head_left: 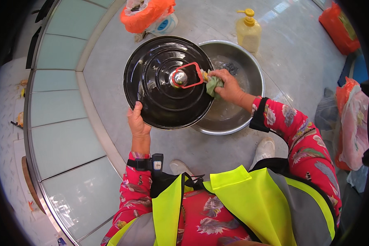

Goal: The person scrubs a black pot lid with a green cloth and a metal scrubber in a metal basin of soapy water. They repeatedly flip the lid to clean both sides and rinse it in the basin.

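My left hand (138,121) grips the lower left rim of a round, glossy black pot lid (151,96), its thumb on top and its other fingers hidden beneath. A red loop handle (200,74) with a silver knob rises from the lid's middle. In my right hand (231,88) is a bunched green cloth (213,85), held against the lid's right side by the handle. The lid overlaps the left part of a wide metal basin (256,96). Shallow cloudy water stands in the basin, and a grey scouring pad (230,67) lies at its far side.
Behind the basin stands a yellow pump bottle (248,35). A white bucket (164,25) with an orange bag is at the far left. Plastic bags (354,127) and a red bag (336,30) line the right side. A glass-panelled counter (59,102) curves along the left.
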### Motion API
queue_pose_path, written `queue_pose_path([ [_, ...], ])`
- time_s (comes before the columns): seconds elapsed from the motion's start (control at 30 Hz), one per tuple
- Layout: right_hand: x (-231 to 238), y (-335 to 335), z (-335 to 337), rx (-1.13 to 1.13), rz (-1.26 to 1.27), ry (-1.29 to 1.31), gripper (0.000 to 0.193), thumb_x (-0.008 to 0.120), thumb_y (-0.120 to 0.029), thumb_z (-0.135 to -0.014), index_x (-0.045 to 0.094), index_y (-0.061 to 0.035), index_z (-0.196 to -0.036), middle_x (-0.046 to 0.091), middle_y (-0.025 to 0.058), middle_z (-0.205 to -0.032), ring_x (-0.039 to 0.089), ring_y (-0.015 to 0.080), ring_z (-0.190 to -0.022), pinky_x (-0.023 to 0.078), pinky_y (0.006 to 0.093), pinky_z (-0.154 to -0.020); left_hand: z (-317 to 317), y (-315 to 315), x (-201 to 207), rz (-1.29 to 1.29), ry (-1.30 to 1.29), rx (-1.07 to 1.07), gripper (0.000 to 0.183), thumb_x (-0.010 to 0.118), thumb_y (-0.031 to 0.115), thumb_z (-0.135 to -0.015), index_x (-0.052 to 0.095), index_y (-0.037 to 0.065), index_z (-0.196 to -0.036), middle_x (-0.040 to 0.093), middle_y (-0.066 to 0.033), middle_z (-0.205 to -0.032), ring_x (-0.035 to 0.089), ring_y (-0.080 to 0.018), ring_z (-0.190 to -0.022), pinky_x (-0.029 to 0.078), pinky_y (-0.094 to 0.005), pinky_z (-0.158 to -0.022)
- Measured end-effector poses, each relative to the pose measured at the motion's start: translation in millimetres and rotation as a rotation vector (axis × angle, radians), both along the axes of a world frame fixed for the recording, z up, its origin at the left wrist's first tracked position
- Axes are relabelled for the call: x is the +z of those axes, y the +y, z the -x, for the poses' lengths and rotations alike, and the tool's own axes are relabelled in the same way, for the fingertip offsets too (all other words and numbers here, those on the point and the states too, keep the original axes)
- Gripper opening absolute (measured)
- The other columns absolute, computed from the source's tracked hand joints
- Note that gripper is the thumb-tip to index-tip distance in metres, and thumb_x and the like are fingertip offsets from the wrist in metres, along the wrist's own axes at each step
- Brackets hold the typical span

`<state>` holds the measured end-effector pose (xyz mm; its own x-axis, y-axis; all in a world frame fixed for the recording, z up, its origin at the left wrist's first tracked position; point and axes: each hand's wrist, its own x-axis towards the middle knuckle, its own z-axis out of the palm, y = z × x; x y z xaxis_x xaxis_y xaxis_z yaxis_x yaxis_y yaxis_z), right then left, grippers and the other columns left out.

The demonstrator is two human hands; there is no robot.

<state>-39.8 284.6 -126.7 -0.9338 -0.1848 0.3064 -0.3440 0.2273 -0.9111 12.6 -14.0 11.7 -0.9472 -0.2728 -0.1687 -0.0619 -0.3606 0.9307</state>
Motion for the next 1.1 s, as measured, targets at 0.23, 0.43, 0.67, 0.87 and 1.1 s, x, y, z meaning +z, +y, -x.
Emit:
queue_pose_path([
  [0.23, 52, 13, 16, -0.044, 0.166, -0.058, 0.042, 0.060, 0.000, -0.064, 0.061, -0.0101, -0.105, 0.055, 0.0128, -0.103, 0.056, 0.0279, -0.096, 0.045, 0.0319, -0.086, -6, -8, -3, -0.069, 0.053, -0.109, 0.030, 0.052, 0.015, -0.093, 0.052, -0.003, -0.118, 0.060, -0.0120, -0.114, 0.060, -0.0240, -0.099, 0.049, -0.0366, -0.090],
  [0.43, 113, -1, 36, 0.019, 0.135, 0.305, 0.044, 0.059, 0.000, -0.062, 0.062, -0.0122, -0.104, 0.054, 0.0113, -0.100, 0.055, 0.0280, -0.095, 0.046, 0.0334, -0.085, -3, 2, 1, 0.077, 0.020, -0.239, 0.033, 0.055, 0.021, -0.093, 0.054, -0.004, -0.115, 0.061, -0.0106, -0.111, 0.060, -0.0207, -0.097, 0.049, -0.0336, -0.088],
  [0.67, 105, -5, 48, -0.072, 0.033, 0.230, 0.042, 0.056, -0.002, -0.066, 0.060, -0.0142, -0.106, 0.053, 0.0124, -0.101, 0.055, 0.0322, -0.093, 0.047, 0.0363, -0.083, -3, 10, 7, 0.072, 0.028, -0.229, 0.032, 0.053, 0.024, -0.093, 0.057, -0.003, -0.111, 0.063, -0.0100, -0.107, 0.061, -0.0197, -0.094, 0.050, -0.0333, -0.085],
  [0.87, 59, 13, 41, -0.128, 0.022, 0.197, 0.044, 0.057, -0.001, -0.064, 0.059, -0.0087, -0.107, 0.056, 0.0141, -0.094, 0.056, 0.0311, -0.091, 0.046, 0.0347, -0.083, 0, -1, 4, -0.104, 0.060, -0.144, 0.038, 0.048, 0.027, -0.095, 0.051, -0.002, -0.120, 0.058, -0.0117, -0.118, 0.058, -0.0248, -0.103, 0.047, -0.0382, -0.091],
  [1.1, 78, -2, -6, 0.168, 0.056, 0.177, 0.048, 0.059, 0.003, -0.062, 0.060, -0.0113, -0.108, 0.048, 0.0128, -0.098, 0.052, 0.0300, -0.090, 0.046, 0.0330, -0.079, 14, 3, 2, -0.261, 0.019, 0.023, 0.042, 0.046, 0.030, -0.096, 0.048, 0.000, -0.124, 0.055, -0.0131, -0.124, 0.054, -0.0277, -0.110, 0.043, -0.0428, -0.097],
])
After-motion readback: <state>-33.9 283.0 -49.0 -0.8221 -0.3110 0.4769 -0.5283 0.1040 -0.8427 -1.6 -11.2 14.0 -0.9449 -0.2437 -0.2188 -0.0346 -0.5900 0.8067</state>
